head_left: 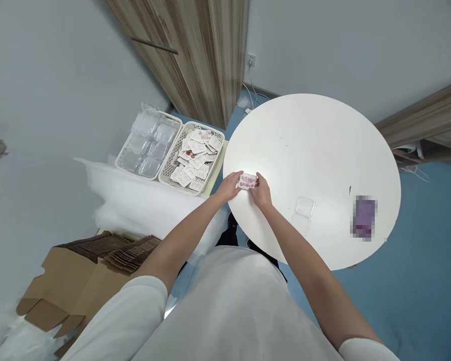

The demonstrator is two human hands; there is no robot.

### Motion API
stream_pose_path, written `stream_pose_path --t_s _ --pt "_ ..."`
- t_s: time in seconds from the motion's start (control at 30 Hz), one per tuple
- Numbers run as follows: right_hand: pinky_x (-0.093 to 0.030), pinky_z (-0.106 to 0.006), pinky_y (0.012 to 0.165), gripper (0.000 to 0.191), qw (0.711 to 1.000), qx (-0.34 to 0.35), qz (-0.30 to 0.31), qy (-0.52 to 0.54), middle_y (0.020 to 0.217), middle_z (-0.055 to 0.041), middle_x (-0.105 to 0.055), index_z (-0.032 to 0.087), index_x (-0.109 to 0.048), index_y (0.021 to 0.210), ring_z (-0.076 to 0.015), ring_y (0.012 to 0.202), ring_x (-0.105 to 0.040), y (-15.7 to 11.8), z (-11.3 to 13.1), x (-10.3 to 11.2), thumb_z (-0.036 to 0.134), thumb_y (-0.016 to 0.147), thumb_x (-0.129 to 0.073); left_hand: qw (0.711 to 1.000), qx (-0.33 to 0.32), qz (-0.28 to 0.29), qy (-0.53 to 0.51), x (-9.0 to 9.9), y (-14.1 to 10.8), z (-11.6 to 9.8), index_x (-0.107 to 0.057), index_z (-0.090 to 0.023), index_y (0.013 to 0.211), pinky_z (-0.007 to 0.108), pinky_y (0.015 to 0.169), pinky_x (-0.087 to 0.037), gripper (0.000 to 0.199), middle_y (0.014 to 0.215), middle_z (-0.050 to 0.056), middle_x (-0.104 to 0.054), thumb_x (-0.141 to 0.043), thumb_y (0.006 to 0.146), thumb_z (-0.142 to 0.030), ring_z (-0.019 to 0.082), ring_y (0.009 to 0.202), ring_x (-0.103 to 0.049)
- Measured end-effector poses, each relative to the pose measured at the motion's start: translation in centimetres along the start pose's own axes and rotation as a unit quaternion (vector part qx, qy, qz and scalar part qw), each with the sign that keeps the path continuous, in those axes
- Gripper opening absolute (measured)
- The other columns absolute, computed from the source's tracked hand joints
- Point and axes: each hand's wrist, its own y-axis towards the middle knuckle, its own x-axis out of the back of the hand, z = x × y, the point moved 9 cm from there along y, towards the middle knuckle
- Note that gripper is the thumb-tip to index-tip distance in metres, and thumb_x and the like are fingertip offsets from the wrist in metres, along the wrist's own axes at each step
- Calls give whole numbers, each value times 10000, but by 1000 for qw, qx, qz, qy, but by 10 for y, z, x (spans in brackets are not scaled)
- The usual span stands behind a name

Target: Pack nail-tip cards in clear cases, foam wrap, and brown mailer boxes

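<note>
Between my two hands is a small white card of pink press-on nails (pixel 247 181), set in rows, near the left edge of the round white table (pixel 308 130). My left hand (pixel 228 187) grips the card's left side with thumb and fingers. Its right side is pinched by my right hand (pixel 262 192). On the table to the right of my right forearm lies a clear plastic case (pixel 305 206), opened out flat with its two halves side by side.
Left of the table stand a white basket of similar cards (pixel 195 165) and a basket of clear plastic cases (pixel 150 140). White wrapping sheet (pixel 143 203) and a cardboard box (pixel 67 281) are nearer me. A blurred purple item (pixel 364 218) lies on the table's right.
</note>
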Motion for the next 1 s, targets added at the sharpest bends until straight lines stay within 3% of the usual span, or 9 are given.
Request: stream_pose_path --t_s 0.13,0.23,0.4,0.53,0.73,1.0 --pt "-439 -382 818 685 999 46 8 14 1132 -96 -457 201 -223 1330 -204 920 -497 -29 -1 29 211 713 -523 1000 -23 6 3 -6 -12 -35 -328 -180 1273 315 800 -420 612 1023 68 -514 -543 702 -146 177 865 -510" --pt "-437 -404 823 688 998 66 6 9 1124 -90 -455 238 -198 1341 -217 954 -497 -61 -12 55 209 728 -510 999 -42 27 1 -23 -23 -67 -328 -196 1277 314 785 -426 618 1012 62 -514 -550 701 -161 174 851 -514" --pt "-433 -422 831 653 998 57 -3 -6 1114 -80 -469 273 -187 1343 -220 960 -506 -124 -56 95 225 761 -479 994 -80 78 -17 -80 -48 -118 -333 -211 1273 324 800 -427 628 1006 55 -513 -575 694 -201 176 853 -528" --pt "-407 -435 874 624 999 35 14 -32 1134 -84 -462 255 -257 1319 -240 1029 -462 -157 -99 117 256 750 -514 990 -88 106 -20 -128 -60 -146 -361 -198 1250 326 790 -431 613 975 58 -527 -597 684 -221 186 855 -535" --pt "-355 -441 927 612 998 9 25 -61 1191 -78 -419 263 -361 1260 -263 1144 -363 -164 -140 135 259 692 -588 990 -60 126 21 -165 -56 -162 -418 -220 1190 329 754 -439 589 990 58 -511 -639 644 -246 205 868 -539" --pt "-363 -419 901 614 997 -19 38 -60 1187 -81 -408 260 -375 1245 -268 1142 -359 -148 -157 137 224 672 -594 989 -17 126 71 -178 -37 -159 -434 -227 1178 306 743 -433 589 1048 64 -465 -656 633 -245 217 906 -540"
